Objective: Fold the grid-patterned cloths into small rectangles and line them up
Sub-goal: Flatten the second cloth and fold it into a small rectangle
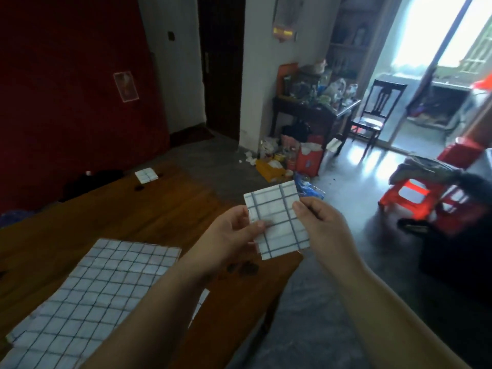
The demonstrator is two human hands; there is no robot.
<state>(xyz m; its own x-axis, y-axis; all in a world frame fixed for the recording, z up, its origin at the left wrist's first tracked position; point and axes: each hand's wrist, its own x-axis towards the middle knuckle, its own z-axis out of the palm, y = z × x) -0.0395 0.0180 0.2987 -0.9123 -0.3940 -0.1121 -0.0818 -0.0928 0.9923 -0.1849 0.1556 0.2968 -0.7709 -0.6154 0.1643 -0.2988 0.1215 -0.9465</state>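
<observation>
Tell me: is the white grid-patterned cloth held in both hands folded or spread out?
Folded. The white grid-patterned cloth is a small square, pinched by the left hand and right hand.

wooden table (pixel 159 214) up front, cluttered dark side table (pixel 298 107) by wall, dark chair (pixel 383 102) just beside it, red stool (pixel 410 194) off right

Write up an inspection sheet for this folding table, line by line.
Surface: wooden table, dark marks near its edge.
Job's things: held folded cloth in the air; small folded cloth at the far end; spread cloth flat, near left.
Clutter: dark object at the far end, unclear.
Hands: left hand and right hand each pinch the held folded cloth.
Cables: nothing seen.
Surroundings: floor litter, crowded side table, chair, red stool.
</observation>
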